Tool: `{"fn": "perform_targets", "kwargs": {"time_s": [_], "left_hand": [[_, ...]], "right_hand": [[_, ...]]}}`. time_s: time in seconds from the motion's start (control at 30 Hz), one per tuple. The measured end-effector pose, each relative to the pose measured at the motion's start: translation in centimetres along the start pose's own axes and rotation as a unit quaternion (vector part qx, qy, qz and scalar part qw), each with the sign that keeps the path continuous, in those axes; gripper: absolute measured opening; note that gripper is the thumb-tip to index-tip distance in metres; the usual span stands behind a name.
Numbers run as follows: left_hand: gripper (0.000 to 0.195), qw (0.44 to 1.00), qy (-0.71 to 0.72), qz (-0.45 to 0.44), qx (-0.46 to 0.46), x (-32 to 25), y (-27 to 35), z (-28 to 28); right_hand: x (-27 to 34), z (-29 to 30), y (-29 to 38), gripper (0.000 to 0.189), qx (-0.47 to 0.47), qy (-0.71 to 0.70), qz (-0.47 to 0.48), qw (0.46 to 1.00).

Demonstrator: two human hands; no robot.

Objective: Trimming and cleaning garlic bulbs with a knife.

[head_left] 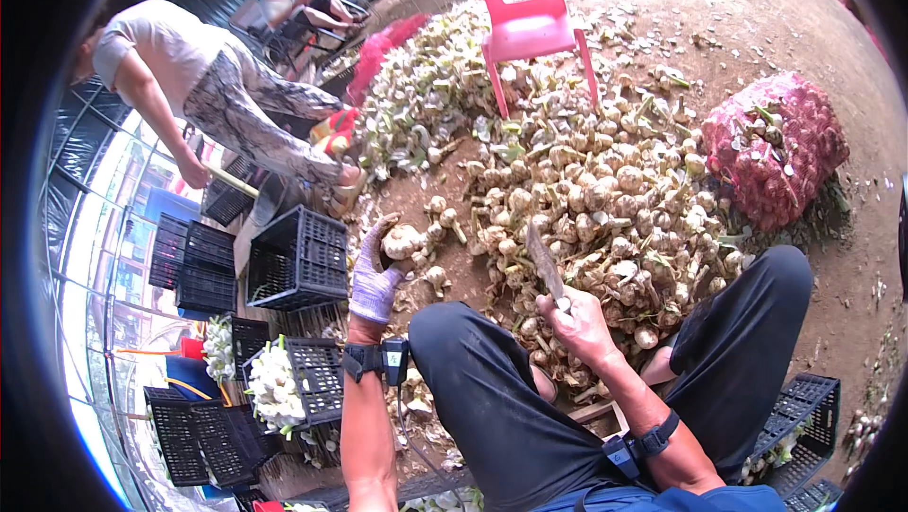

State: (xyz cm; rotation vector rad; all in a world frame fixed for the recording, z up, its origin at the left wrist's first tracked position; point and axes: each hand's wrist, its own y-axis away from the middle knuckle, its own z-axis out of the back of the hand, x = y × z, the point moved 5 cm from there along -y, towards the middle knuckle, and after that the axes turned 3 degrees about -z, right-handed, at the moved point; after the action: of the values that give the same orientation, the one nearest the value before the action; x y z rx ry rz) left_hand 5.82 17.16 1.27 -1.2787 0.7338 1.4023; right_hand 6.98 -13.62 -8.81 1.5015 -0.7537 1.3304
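Observation:
My left hand (376,271), in a pale knitted glove with dark soiled fingers, is around a garlic bulb (402,242) left of the pile. My bare right hand (578,324) grips a knife by its handle, and the worn blade (543,257) points up and away from me over the garlic. A large heap of untrimmed garlic bulbs (617,193) with stems lies on the dirt floor in front of my knees. A few loose bulbs (437,278) rest between the heap and my left hand.
A red plastic chair (528,23) stands beyond the heap. Right is a full red mesh sack (780,157). Black plastic crates (301,257) stand at left, one with pale trimmed garlic (275,388). A co-worker (177,65) bends over at upper left, holding a handled tool; another person (298,1) sits behind.

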Motion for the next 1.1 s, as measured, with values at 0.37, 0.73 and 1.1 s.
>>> {"fn": "perform_targets", "kwargs": {"time_s": [0.37, 0.73, 1.1], "left_hand": [[0.056, 0.987, -0.121, -0.052, 0.094, -10.5, 6.5, -9.7], [0.053, 0.956, -0.264, -0.093, 0.091, -5.3, 8.0, -11.2], [0.053, 0.967, -0.17, -0.17, 0.079, -9.0, 8.8, -13.2]], "right_hand": [[9.4, -0.2, 6.5, 0.036, -0.006, 0.25, 0.297, 0.922], [7.2, 0.1, 6.3, 0.028, 0.022, 0.275, 0.299, 0.914], [-4.2, 5.3, -0.4, 0.03, -0.069, 0.295, 0.016, 0.953]]}}
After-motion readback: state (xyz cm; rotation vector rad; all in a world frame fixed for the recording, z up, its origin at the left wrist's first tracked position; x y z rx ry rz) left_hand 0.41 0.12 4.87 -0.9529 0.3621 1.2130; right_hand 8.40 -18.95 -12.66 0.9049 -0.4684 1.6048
